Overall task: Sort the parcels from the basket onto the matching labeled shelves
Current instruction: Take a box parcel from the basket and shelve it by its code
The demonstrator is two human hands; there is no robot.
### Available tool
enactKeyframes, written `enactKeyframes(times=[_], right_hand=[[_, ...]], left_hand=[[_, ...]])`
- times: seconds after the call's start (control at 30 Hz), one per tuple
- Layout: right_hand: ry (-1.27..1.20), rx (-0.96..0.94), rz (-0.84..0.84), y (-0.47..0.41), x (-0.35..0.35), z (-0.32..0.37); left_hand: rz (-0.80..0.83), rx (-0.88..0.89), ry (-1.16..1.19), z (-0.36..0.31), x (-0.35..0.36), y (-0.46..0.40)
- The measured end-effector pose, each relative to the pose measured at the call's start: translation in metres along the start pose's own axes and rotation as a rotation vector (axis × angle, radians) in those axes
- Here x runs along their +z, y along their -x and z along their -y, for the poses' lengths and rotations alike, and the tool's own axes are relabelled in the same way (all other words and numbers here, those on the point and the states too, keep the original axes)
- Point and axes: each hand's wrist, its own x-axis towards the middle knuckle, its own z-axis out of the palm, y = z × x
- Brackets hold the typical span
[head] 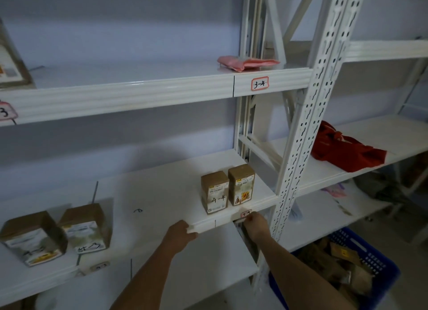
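Two brown boxes marked 4-4 [215, 193] [241, 185] stand upright side by side at the right end of the middle shelf [162, 193]. My left hand [179, 233] grips that shelf's front edge, fingers curled over the lip, left of the boxes. Just below the boxes, my right hand [256, 224] has its curled fingertips pinching the small pink 4-4 label [246, 213] on the shelf edge. At the lower right, the blue basket [379, 265] on the floor holds several brown parcels [324, 261].
Two boxes marked 4-3 [34, 238] [85, 228] stand at the shelf's left. A pink soft parcel [245, 63] lies on the upper shelf above the 3-4 label [259, 83]. A perforated white upright [308, 129] divides the bays. A red bag [342, 149] lies on the right-hand shelf.
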Motion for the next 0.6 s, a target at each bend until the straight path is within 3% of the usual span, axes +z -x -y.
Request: enactKeyframes(times=[0.2,0.6], right_hand=[[-0.194,0.062,-0.011,-0.015,-0.016,-0.008],[-0.155,-0.175,0.168,-0.116,-0.06,0.005]], left_hand=[[-0.022,-0.01,0.187,-0.031,0.02,-0.002],[-0.225,-0.04,0.318,-0.096,0.03,-0.051]])
